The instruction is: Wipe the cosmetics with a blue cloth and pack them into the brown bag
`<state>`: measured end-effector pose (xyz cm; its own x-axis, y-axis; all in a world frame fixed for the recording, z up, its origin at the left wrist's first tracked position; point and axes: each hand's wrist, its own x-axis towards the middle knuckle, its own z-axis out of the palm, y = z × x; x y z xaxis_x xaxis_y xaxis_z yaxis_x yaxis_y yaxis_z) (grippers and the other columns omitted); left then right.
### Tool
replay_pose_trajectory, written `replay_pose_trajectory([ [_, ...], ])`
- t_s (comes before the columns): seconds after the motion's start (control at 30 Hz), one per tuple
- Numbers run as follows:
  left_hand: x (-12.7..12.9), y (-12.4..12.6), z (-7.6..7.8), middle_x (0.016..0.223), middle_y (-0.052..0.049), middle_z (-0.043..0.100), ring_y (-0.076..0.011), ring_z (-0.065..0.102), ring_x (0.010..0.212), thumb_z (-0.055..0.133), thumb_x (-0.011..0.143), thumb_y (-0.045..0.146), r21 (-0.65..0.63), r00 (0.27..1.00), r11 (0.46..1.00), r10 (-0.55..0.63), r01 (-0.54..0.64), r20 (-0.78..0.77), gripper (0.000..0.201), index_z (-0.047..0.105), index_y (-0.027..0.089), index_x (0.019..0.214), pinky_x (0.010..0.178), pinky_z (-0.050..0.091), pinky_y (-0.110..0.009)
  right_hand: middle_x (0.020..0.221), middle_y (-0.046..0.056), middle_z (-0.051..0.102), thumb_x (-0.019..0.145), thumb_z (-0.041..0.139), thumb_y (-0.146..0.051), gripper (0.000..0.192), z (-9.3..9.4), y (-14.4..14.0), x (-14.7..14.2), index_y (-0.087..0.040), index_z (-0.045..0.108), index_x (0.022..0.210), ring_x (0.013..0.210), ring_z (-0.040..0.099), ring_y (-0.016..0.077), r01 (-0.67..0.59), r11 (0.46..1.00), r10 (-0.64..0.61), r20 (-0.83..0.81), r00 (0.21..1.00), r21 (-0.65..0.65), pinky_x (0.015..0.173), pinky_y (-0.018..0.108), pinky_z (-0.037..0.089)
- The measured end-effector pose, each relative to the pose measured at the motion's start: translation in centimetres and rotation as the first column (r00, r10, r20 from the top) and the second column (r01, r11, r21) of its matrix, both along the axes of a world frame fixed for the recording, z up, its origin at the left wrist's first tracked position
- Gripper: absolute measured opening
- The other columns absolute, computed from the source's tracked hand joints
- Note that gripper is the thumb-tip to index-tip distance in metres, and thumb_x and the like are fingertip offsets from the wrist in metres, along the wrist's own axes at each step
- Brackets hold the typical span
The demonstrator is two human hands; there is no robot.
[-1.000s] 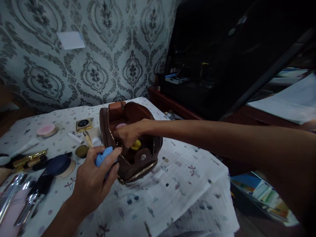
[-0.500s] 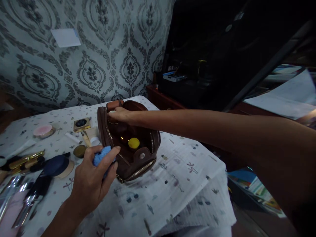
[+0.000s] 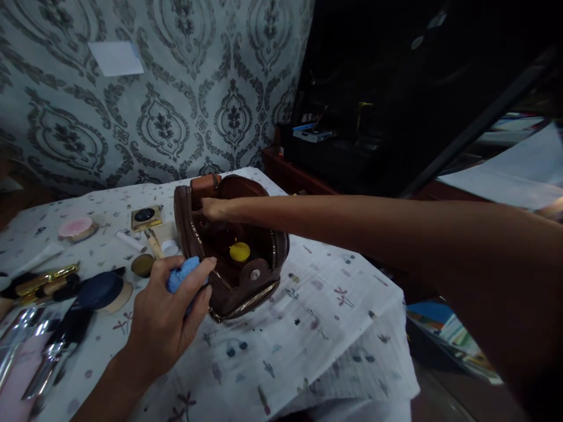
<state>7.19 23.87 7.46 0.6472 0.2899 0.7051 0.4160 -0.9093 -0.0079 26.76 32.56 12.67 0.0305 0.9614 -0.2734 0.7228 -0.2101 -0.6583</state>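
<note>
A brown zip bag [image 3: 246,305] lies gaping on the table, its flap with a round snap folded forward. Inside it shows a round yellow item [image 3: 240,252]. My right hand [image 3: 213,209] reaches into the back left of the bag, and its fingers are hidden behind the bag's inner wall, so I cannot see what they hold. Just in front of the bag, my left hand [image 3: 169,310] is closed around a crumpled blue fluffy cloth [image 3: 183,274].
Makeup items lie to the left: a pink-lidded jar [image 3: 78,227], a gold compact [image 3: 146,217], a dark round case [image 3: 103,290] and several brushes [image 3: 53,346]. They rest on a patterned white tablecloth [image 3: 308,328]. A big black screen [image 3: 373,88] stands at the right.
My right hand has sunk deeper into the bag; the round, pale, gold-rimmed item seen at its fingers is now out of sight. My left hand keeps the blue cloth in place.
</note>
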Motion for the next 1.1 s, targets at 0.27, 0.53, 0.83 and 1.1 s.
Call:
replay_pose_trajectory([
  [0.27,0.0,-0.3,-0.2,0.108,-0.009,0.047,-0.0196,0.055,0.093,0.047,0.098,0.022,-0.069,1.0,0.997,0.027,-0.027,0.001,0.03,0.055,0.027,0.127,0.059,0.042,-0.022,0.102,0.019,0.072,0.09,0.061,-0.049,0.046,3.9,-6.2,0.9,-0.008,0.072,0.107,0.101,0.07,0.032,-0.307,0.924,0.378,0.642,0.667,-0.227,0.08,0.034,0.053],
  [0.53,-0.1,-0.5,-0.8,0.114,-0.007,0.047,-0.0167,0.057,0.089,0.048,0.096,0.023,-0.146,0.997,0.987,0.074,-0.074,-0.006,0.033,0.056,0.031,0.126,0.063,0.048,-0.023,0.103,0.017,0.073,0.088,0.064,-0.032,0.038,1.7,-7.7,0.8,-0.01,0.066,0.12,0.099,0.071,0.0309,-0.351,0.822,0.564,0.562,0.605,-0.448,0.078,0.034,0.054],
  [0.83,-0.3,-0.8,-1.0,0.115,-0.006,0.047,-0.0166,0.058,0.083,0.051,0.092,0.025,-0.188,0.993,0.975,0.115,-0.118,-0.03,0.038,0.057,0.036,0.128,0.062,0.05,-0.025,0.098,0.014,0.071,0.085,0.059,-0.035,0.039,1.2,-7.1,1.5,-0.013,0.065,0.117,0.083,0.072,0.027,-0.403,0.81,0.581,0.484,0.654,-0.427,0.06,0.029,0.049],
  [1.1,-0.3,-1.1,-0.8,0.115,-0.005,0.047,-0.0164,0.058,0.083,0.05,0.093,0.025,-0.24,0.99,0.961,0.134,-0.141,-0.046,0.039,0.054,0.039,0.129,0.065,0.051,-0.027,0.078,0.008,0.068,0.087,0.056,-0.048,0.039,0.3,-6.9,1.3,-0.016,0.073,0.099,0.064,0.064,0.0202,-0.467,0.751,0.652,0.412,0.637,-0.468,0.055,0.028,0.043],
])
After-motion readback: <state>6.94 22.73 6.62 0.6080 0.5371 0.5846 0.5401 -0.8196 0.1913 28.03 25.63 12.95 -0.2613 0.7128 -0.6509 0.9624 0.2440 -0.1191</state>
